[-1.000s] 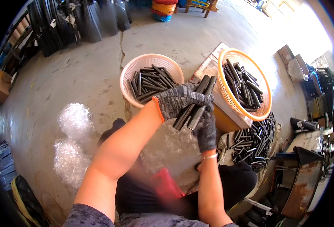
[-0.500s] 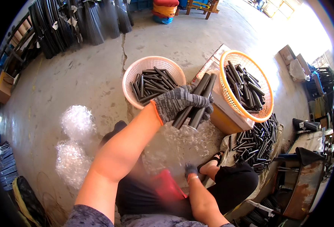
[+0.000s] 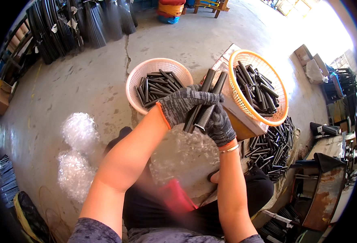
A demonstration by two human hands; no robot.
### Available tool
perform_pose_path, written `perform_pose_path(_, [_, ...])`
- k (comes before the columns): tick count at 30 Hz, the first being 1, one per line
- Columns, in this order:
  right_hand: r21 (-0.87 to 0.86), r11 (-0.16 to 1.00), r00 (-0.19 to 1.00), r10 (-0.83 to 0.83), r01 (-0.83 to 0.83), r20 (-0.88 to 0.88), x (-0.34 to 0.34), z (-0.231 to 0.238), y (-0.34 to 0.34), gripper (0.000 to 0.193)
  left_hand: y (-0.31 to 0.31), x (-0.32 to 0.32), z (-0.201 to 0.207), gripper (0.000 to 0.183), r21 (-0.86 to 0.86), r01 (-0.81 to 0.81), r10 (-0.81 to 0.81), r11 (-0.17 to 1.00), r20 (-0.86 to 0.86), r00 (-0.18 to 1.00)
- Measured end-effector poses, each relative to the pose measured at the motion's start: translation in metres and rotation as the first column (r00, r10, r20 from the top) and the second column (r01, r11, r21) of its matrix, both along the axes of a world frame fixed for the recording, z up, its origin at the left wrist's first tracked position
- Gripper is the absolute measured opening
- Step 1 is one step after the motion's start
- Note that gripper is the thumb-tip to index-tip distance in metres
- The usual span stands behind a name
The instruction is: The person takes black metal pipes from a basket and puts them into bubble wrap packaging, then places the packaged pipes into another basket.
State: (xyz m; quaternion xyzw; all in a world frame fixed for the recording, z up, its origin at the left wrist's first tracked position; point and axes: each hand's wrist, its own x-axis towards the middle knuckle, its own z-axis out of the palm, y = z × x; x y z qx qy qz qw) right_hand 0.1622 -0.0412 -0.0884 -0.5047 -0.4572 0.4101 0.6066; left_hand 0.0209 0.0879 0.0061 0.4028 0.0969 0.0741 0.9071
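Observation:
Two short black tubes [image 3: 220,82] are side by side in the middle of the view, tilted with their upper ends away from me. My left hand [image 3: 179,104], in a grey knit glove with an orange cuff, is closed over them from the left. From the right, my gloved right hand [image 3: 221,127] closes on the tubes, mostly on the right one. Its fingertips are partly hidden behind them. Just beyond my left hand stands a pink basket [image 3: 133,79] of black tubes. An orange-rimmed basket [image 3: 286,91] of similar tubes tilts at the right.
A carton [image 3: 243,121] supports the orange-rimmed basket. Loose tubes [image 3: 273,150] are heaped on a sheet at the right. Clear plastic scraps [image 3: 184,152] lie below my hands, and two clear plastic bundles [image 3: 79,131] at the left. A blurred red object [image 3: 178,198] is near my lap.
My right hand has risen from low near my foot to the tubes and closed on them. The left hand still holds both tubes. The whole view has shifted slightly.

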Motion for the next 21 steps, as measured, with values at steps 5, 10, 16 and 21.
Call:
perform_pose_path(5, [-0.429,0.835,0.23,0.368,0.344,0.901,-0.032,-0.115,-0.059,0.035,0.004,-0.009,-0.006,0.036,0.034,0.025,-0.023,0.999,-0.044,0.999])
perform_pose_path(10, [-0.939,0.252,0.348,0.88,0.233,0.322,-0.053,-0.275,-0.22,0.072,0.004,-0.004,-0.001,0.035,0.013,0.023,-0.023,1.0,-0.003,1.0])
perform_pose_path(16, [-0.4,0.764,0.757,-0.169,0.505,0.631,-0.019,-0.12,-0.074,0.057,0.004,-0.002,-0.005,0.029,-0.048,0.022,-0.021,0.999,0.02,1.0])
perform_pose_path(21, [0.125,0.972,0.971,-0.211,0.197,0.108,-0.006,-0.003,0.002,0.046,-0.001,0.003,-0.003,0.033,-0.055,0.036,-0.036,0.998,0.004,0.999])
